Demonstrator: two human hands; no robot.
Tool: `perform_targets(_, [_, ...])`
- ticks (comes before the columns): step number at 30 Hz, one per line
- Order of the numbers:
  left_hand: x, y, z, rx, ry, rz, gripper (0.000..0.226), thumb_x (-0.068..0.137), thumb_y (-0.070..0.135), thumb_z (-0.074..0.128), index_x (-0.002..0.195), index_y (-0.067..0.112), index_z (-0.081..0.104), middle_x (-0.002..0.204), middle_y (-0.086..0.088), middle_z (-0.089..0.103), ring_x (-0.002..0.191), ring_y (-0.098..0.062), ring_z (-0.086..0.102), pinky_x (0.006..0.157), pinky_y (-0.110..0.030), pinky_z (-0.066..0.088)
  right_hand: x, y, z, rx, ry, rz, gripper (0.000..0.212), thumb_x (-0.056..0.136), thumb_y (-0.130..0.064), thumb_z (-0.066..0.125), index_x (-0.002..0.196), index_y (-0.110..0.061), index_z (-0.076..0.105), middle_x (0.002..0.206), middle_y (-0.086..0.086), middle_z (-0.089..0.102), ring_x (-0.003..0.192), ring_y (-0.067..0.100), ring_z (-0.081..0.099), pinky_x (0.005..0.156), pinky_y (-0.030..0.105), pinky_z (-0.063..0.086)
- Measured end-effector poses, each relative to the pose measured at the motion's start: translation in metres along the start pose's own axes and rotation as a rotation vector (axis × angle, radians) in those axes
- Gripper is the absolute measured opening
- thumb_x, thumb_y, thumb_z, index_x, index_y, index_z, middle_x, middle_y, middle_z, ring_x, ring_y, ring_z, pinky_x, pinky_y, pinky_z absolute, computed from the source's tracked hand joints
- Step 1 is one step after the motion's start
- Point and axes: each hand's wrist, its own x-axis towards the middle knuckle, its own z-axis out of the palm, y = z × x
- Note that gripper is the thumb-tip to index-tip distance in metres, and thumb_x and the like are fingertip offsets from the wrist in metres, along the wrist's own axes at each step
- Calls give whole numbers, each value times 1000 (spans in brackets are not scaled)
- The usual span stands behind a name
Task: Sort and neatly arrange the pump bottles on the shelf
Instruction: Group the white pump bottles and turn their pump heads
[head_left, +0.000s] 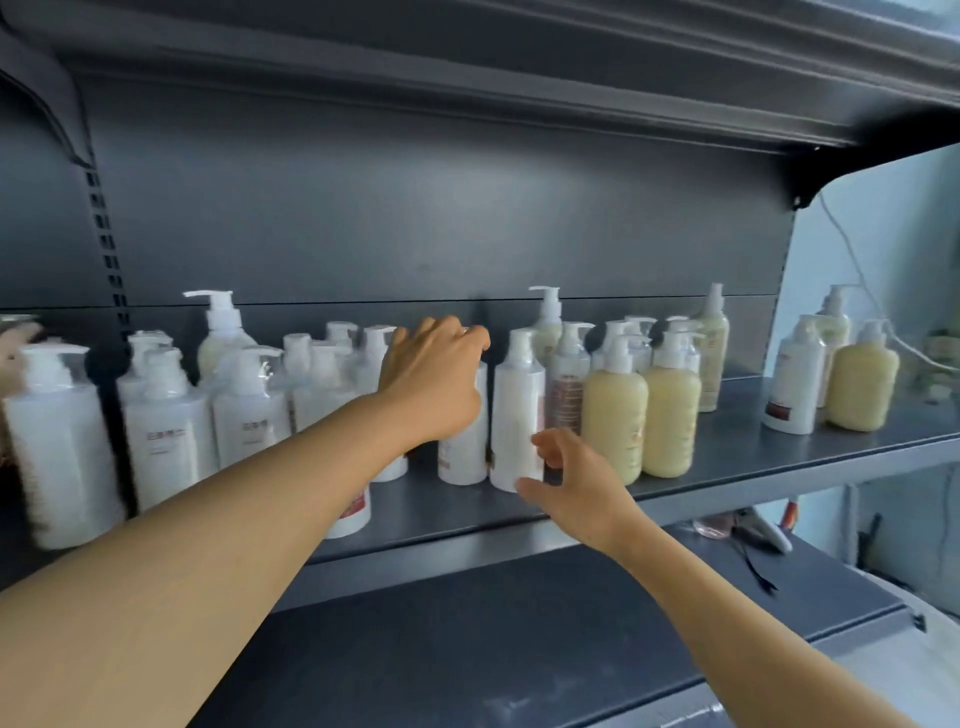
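Many pump bottles stand on a dark grey shelf (727, 457). White bottles (166, 426) crowd the left and middle; yellow bottles (670, 415) stand to the right of centre. My left hand (436, 379) rests over the top of a white bottle (462, 457) in the middle, fingers curled on its pump. My right hand (566, 473) hovers open at the lower front of the neighbouring white bottle (517, 415), fingers spread, touching or nearly touching it. A brown-labelled bottle (569, 384) stands just behind.
A white bottle (795, 379) and a yellow bottle (862, 384) stand apart at the shelf's right end. Another shelf overhangs above. A lower shelf (571, 623) holds small items at its right. A white cable (852, 260) hangs by the right wall.
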Motion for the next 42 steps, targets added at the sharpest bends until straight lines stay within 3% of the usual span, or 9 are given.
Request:
perform_targets(7, [26,57,27,-103,-7,-161,47,84,20,59,127,12,39,122,-11,52,112,-30,49,77,-36,37,14,45,-48,40,7,-31,55,84,-27,65,133,-18,40,124,-2,51,111,11,48,87,20,36])
perform_targets(11, [49,79,40,-173,46,-363,61,88,30,61,134,9,28,126,-14,53,114,-32,51,70,-34,35,23,60,-59,97,-56,-95,54,84,-28,65,131,-21,40,119,-4,54,110,10,50,88,20,39])
perform_targets(17, [72,94,54,-204,46,-560,59,87,36,62,127,8,29,108,-12,60,88,-29,52,67,-35,38,27,84,-79,172,-36,-178,49,84,-25,65,128,-22,42,111,-6,56,102,8,53,75,11,40])
perform_targets(21, [72,99,56,-121,24,-562,62,83,30,69,124,8,28,105,-11,60,86,-29,55,64,-35,40,30,89,-85,180,-62,-226,49,84,-24,65,128,-20,43,111,-4,56,103,10,53,84,19,42])
perform_targets(27, [62,104,45,-122,25,-591,52,85,26,68,117,9,30,93,-5,49,79,-27,50,63,-36,39,27,80,-77,200,-120,-295,49,85,-24,65,127,-22,42,109,-7,54,101,7,51,78,9,38])
perform_targets(31, [49,88,25,-93,60,-617,54,83,26,69,118,10,30,96,-6,50,90,-33,57,67,-37,42,30,62,-62,227,-184,-302,53,85,-24,65,131,-21,40,114,-5,53,105,7,51,84,14,40])
perform_targets(36, [22,56,4,-41,47,-644,53,84,26,68,118,11,31,93,-4,51,82,-29,54,64,-36,39,34,38,-35,209,-218,-311,54,84,-24,67,132,-18,41,114,-3,52,102,8,51,86,17,41])
perform_targets(39, [7,35,4,-50,36,-640,52,83,26,69,116,11,32,97,-2,48,92,-32,56,67,-35,39,37,24,-21,197,-232,-298,51,85,-24,66,129,-18,41,109,-4,52,95,6,51,73,12,39])
perform_targets(42, [-1,18,8,-81,17,-595,56,82,26,70,120,12,31,113,-6,52,100,-31,55,69,-35,39,41,15,-6,197,-247,-264,53,86,-25,65,132,-18,40,114,-2,53,98,8,52,78,14,38])
